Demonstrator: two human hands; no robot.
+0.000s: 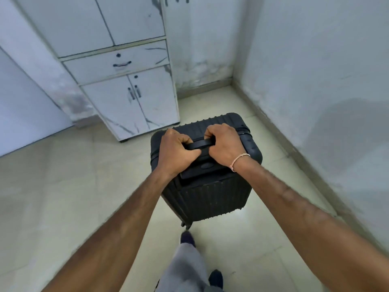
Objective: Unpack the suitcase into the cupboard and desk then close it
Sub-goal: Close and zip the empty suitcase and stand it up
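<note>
while a grey trouser leg [185,268] and dark shoes showed at the bottom edge, both forearms reached forward over the pale tiled floor [63,197]. the left hand [177,153] and right hand [224,144] were both curled round the top handle [199,144] of the suitcase [210,192], one at each end of it, knuckles up, gripping it. a thin pale band [240,160] sat on the right wrist. the suitcase was black, ribbed and hard-shelled; it stood upright on the floor, zipped shut, so its contents could not be seen. one wheel [186,225] showed at its near lower corner, just ahead of the forward shoe. beyond it, a little to the left, stood the white cupboard [130,81], near the suitcase but apart from it. its two lower doors, the drawer [117,64] above them and the upper doors were all closed, hiding whatever was inside. grey walls [315,70] met in a corner behind and to the right.
</note>
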